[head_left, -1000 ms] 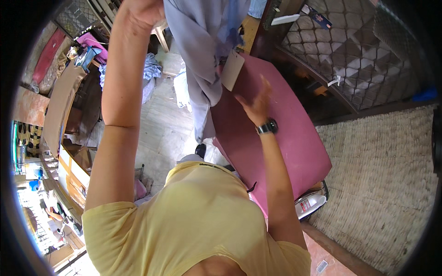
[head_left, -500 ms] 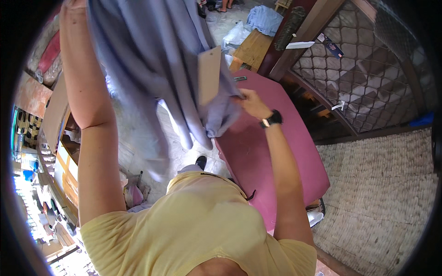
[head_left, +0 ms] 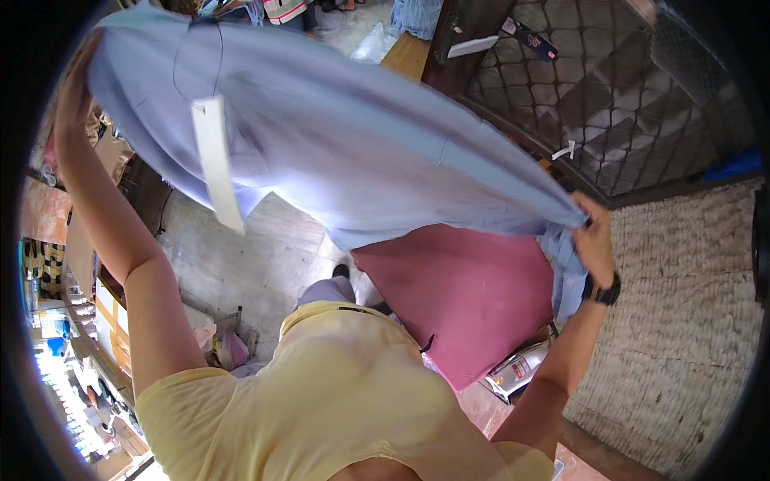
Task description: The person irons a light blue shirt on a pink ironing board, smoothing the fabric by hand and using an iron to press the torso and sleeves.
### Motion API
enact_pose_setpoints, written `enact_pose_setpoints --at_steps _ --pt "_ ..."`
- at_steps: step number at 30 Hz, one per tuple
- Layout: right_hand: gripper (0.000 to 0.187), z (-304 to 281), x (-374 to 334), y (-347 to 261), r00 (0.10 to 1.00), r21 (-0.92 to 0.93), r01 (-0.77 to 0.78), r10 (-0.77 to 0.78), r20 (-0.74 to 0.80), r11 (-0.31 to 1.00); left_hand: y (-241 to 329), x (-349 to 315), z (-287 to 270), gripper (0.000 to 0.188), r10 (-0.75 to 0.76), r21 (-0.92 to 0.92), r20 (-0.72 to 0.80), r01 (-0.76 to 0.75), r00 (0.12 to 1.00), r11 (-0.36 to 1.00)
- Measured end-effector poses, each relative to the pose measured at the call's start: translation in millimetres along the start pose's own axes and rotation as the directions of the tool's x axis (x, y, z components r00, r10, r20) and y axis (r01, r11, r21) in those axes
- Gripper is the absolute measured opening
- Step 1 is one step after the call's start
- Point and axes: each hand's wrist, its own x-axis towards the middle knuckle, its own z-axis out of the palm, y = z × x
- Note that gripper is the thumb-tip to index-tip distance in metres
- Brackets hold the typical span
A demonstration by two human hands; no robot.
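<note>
A light blue garment [head_left: 345, 152] is stretched out in front of me, spread between my two hands. My left hand [head_left: 78, 72], raised at the far left, grips one end; its fingers are partly hidden by the cloth. At the right, my right hand [head_left: 593, 240] is closed on the other end, with a fold of cloth hanging below the wrist. A long pale card tag [head_left: 215, 160] dangles from the garment on a thin dark loop. Under the cloth's lower edge lies a pink-covered table [head_left: 473, 297], partly hidden.
A dark metal lattice gate [head_left: 593, 104] stands at the right, beside a rough pale wall [head_left: 674, 321]. A wooden stool or bench [head_left: 405, 60] and blue cloth [head_left: 415, 18] are at the back. Boxes and shelves line the left. A silver appliance [head_left: 520, 370] sits beneath the table's edge.
The garment has gone from hanging in folds to spread wide. My left hand has moved left and down, and my right hand right and nearer. The tag has swung left with the cloth.
</note>
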Motion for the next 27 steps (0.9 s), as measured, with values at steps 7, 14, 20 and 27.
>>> enact_pose_setpoints --at_steps 7,14,20,27 --pt "0.034 19 137 73 0.980 -0.393 0.085 -0.147 -0.130 0.916 -179 79 127 0.042 0.017 0.226 -0.051 -0.005 0.999 0.974" --pt "0.046 -55 208 41 0.830 -0.500 -0.064 -0.232 -0.507 0.864 -130 84 121 0.044 0.095 -0.032 -0.293 -0.109 0.951 0.994" --pt "0.045 -65 128 75 0.870 -0.459 0.170 -0.352 -0.345 0.872 -87 -77 58 0.032 -0.074 -0.018 0.061 0.075 0.995 0.997" --pt "0.037 9 -50 175 0.939 -0.525 -0.107 -0.088 -0.333 0.844 -130 -327 92 0.033 -0.458 0.164 0.489 0.437 0.743 0.884"
